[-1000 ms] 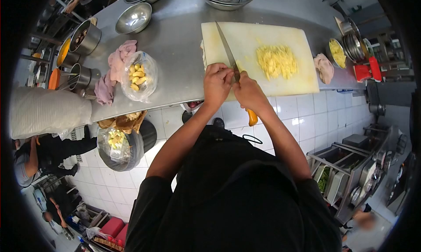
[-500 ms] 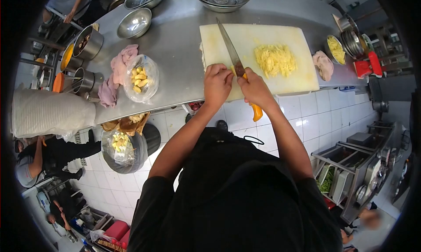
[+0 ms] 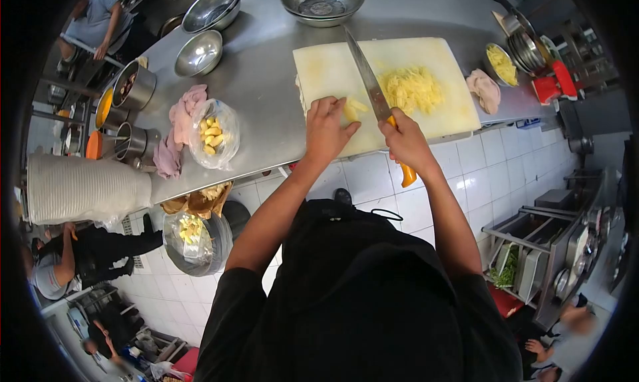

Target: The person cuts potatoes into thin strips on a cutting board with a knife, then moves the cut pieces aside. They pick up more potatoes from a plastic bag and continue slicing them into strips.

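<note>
My right hand [image 3: 407, 141] is wrapped around the orange handle of a long kitchen knife [image 3: 367, 71], whose blade points away over the white cutting board [image 3: 318, 66]. My left hand [image 3: 327, 130] rests on the board's near left part, thumb spread from the fingers. Beside its fingertips lie a few pale yellow slices [image 3: 357, 106], left of the blade. To the right of the knife sits a heap of thin yellow strips [image 3: 414, 89]. Peeled yellow pieces [image 3: 212, 134] fill part of a clear plastic bag [image 3: 229, 142] on the steel table, left of my left hand.
Metal bowls [image 3: 198, 53] stand at the back of the table. Pink cloths [image 3: 484, 91] lie at both sides. A bowl of yellow strips [image 3: 500, 65] is far right. Stacked plastic containers [image 3: 86, 189] and pots [image 3: 134, 86] line the left. Below is a lined bin [image 3: 196, 245]. Other people work around.
The knife and my right hand have moved right, away from my left hand. My left thumb has spread from the fingers, and the slices beside them now show.
</note>
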`<state>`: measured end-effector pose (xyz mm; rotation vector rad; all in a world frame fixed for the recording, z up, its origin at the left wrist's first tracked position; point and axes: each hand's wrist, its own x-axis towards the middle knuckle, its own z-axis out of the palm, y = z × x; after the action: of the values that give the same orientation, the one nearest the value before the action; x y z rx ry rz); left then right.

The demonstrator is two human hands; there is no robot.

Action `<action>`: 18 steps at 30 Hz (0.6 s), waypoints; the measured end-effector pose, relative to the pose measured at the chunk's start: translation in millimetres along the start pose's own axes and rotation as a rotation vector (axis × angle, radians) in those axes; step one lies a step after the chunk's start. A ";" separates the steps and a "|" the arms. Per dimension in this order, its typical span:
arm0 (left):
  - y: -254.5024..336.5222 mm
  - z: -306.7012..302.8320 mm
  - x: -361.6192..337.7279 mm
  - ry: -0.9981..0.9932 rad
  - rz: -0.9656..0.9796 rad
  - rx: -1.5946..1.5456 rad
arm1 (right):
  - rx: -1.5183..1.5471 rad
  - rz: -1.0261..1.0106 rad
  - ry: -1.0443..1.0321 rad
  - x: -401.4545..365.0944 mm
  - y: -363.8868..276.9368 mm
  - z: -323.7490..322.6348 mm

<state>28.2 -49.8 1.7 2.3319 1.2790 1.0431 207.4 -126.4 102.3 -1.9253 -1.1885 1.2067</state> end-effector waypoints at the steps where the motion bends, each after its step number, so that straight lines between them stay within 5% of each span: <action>1: -0.1 -1.5 3.9 -0.045 0.025 0.009 | 0.006 -0.002 0.001 -1.9 3.7 -1.9; 12: -25.7 -5.5 41.0 -0.420 0.137 -0.015 | 0.035 -0.003 0.018 -17.3 22.0 -6.4; 18: -11.0 -22.0 21.9 -0.197 0.059 0.034 | 0.020 -0.008 0.026 -22.4 20.4 -6.2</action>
<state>13.4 -27.7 21.1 2.4414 1.1683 0.7899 216.3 -155.5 97.3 -1.9144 -1.1656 1.1815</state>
